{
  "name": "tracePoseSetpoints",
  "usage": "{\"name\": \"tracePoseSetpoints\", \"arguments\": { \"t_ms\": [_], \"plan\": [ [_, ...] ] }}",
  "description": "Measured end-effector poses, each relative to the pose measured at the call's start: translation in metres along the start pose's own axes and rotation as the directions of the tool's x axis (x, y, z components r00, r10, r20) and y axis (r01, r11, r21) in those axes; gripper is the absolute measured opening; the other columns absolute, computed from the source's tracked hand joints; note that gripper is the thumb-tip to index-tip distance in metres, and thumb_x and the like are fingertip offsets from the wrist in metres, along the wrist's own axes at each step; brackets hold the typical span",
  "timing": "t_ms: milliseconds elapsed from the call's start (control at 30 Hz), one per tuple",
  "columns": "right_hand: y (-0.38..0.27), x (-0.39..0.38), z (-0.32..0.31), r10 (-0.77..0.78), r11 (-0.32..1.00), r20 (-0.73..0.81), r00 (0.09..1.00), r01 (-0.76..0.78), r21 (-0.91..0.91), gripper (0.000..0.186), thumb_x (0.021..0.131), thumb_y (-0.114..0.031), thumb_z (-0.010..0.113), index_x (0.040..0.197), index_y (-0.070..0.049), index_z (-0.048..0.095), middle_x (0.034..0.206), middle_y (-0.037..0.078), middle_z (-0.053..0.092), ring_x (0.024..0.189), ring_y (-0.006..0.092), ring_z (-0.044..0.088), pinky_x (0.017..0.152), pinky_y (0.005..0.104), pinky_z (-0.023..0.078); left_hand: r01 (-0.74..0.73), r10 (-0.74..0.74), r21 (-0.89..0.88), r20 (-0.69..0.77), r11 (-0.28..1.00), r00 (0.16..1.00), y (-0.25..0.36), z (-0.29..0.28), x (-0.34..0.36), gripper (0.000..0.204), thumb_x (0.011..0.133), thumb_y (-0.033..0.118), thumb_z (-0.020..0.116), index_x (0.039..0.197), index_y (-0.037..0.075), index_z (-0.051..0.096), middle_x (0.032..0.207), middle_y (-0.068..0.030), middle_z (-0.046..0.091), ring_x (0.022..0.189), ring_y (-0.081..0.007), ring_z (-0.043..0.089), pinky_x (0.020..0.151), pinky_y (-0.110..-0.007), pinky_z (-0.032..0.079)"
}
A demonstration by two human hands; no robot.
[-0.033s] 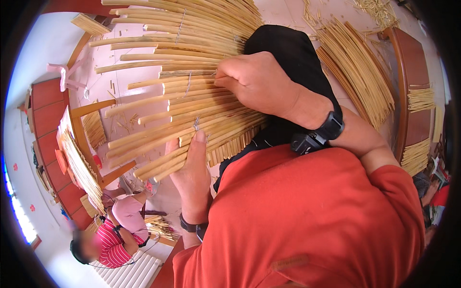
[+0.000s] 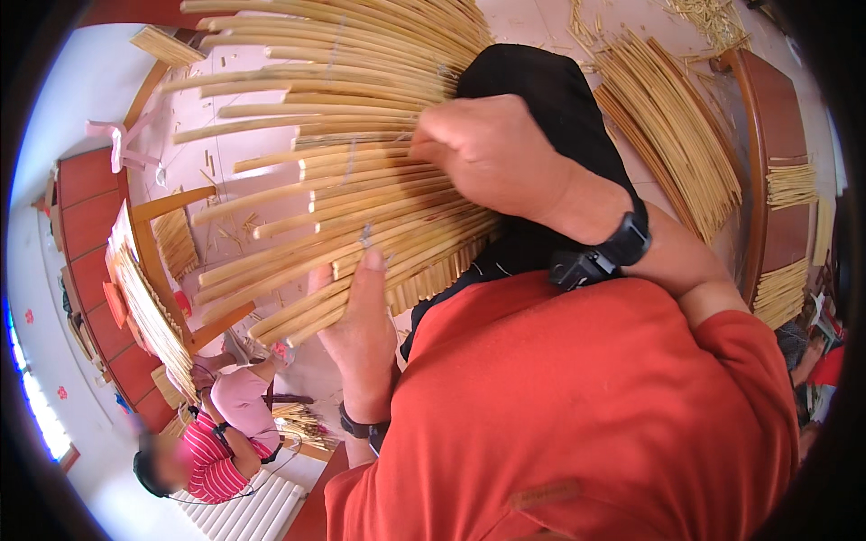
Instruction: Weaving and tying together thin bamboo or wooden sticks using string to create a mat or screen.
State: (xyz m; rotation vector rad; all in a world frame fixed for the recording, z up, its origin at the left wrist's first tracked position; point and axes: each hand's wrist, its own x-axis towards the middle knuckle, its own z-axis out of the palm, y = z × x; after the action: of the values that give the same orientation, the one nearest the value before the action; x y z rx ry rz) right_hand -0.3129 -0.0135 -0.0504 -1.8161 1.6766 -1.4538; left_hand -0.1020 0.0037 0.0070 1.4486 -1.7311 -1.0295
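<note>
A curved mat of pale yellow stalks [image 2: 361, 171] lies across my black-clad lap, its loose ends fanning out to the left. Thin ties cross the stalks in rows. My left hand [image 2: 361, 311] grips the mat's near left edge, thumb on top close to one of the ties, with the other fingers mostly hidden under the stalks. Over the mat's middle, near my knee, my right hand [image 2: 487, 149] is closed with its fingertips pinched together. Whatever sits in that pinch is too small and blurred to make out.
A pile of long stalks [image 2: 672, 135] lies on the floor at right, beside a reddish-brown bench [image 2: 767, 117] bearing small bundles. At lower left another person [image 2: 221, 451] sits near a stalk mat [image 2: 149, 298] on a wooden frame. Stalk scraps [image 2: 713, 22] litter the floor.
My right hand has shifted slightly to the right and rotated a little. The mat has slid a touch to the left, while my left hand keeps its grip.
</note>
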Motion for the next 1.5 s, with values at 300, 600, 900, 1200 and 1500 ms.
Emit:
{"name": "tracePoseSetpoints", "arguments": {
  "t_ms": [300, 600, 900, 1200, 1500],
  "plan": [
    [0.019, -0.007, -0.025, 0.097, 0.953, 0.023, 0.995, -0.1, 0.287, 0.014, 0.089, -0.018, 0.066, 0.091, -0.004, 0.07, 0.076, 0.009, 0.069, 0.068, 0.0244, 0.066, 0.062, 0.0323, 0.051, -0.518, 0.473, 0.647, 0.264, 0.559, 0.84, -0.026, -0.019, 0.005, 0.019, 0.093, 0.002, 0.061, 0.11, -0.002, 0.068, 0.108, -0.0225, 0.063, 0.095, -0.0339, 0.063, 0.083, -0.04, 0.049],
    [0.021, 0.001, 0.002, 0.183, 0.837, 0.355, 0.917, -0.335, 0.434, 0.007, 0.093, -0.008, 0.058, 0.094, -0.004, 0.064, 0.069, 0.007, 0.064, 0.062, 0.0167, 0.061, 0.057, 0.0297, 0.047, 0.118, -0.16, -0.321, -0.108, 0.94, 0.981, -0.011, 0.01, 0.001, 0.03, 0.096, 0.005, 0.059, 0.121, -0.012, 0.056, 0.113, -0.0177, 0.062, 0.099, -0.0212, 0.063, 0.085, -0.033, 0.051],
    [0.027, -0.002, -0.007, 0.133, 0.935, 0.23, 0.964, -0.199, 0.293, 0.008, 0.084, -0.009, 0.071, 0.081, -0.003, 0.066, 0.064, 0.005, 0.061, 0.055, 0.0108, 0.053, 0.051, 0.0263, 0.042, 0.162, -0.209, -0.365, -0.095, 0.917, 0.973, -0.002, 0.013, 0.002, 0.036, 0.095, 0.005, 0.06, 0.126, -0.01, 0.051, 0.111, -0.0152, 0.063, 0.096, -0.017, 0.062, 0.082, -0.03, 0.053],
    [0.031, -0.006, -0.009, 0.131, 0.908, 0.194, 0.972, -0.196, 0.37, 0.006, 0.085, -0.009, 0.07, 0.084, -0.003, 0.068, 0.067, 0.002, 0.064, 0.058, 0.0063, 0.053, 0.054, 0.0233, 0.043, 0.106, -0.138, -0.247, -0.117, 0.963, 0.984, -0.014, 0.009, -0.002, 0.034, 0.094, 0.006, 0.062, 0.123, -0.01, 0.054, 0.108, -0.0139, 0.065, 0.094, -0.0158, 0.062, 0.082, -0.028, 0.051],
    [0.028, -0.003, -0.011, 0.14, 0.921, 0.221, 0.965, -0.209, 0.329, 0.006, 0.085, -0.009, 0.071, 0.084, -0.003, 0.069, 0.067, 0.003, 0.065, 0.057, 0.008, 0.055, 0.054, 0.024, 0.044, 0.109, -0.133, -0.19, -0.116, 0.976, 0.984, -0.012, 0.009, -0.005, 0.034, 0.094, 0.007, 0.063, 0.123, -0.009, 0.054, 0.111, -0.0138, 0.065, 0.097, -0.0154, 0.061, 0.085, -0.028, 0.051]
  ]
}}
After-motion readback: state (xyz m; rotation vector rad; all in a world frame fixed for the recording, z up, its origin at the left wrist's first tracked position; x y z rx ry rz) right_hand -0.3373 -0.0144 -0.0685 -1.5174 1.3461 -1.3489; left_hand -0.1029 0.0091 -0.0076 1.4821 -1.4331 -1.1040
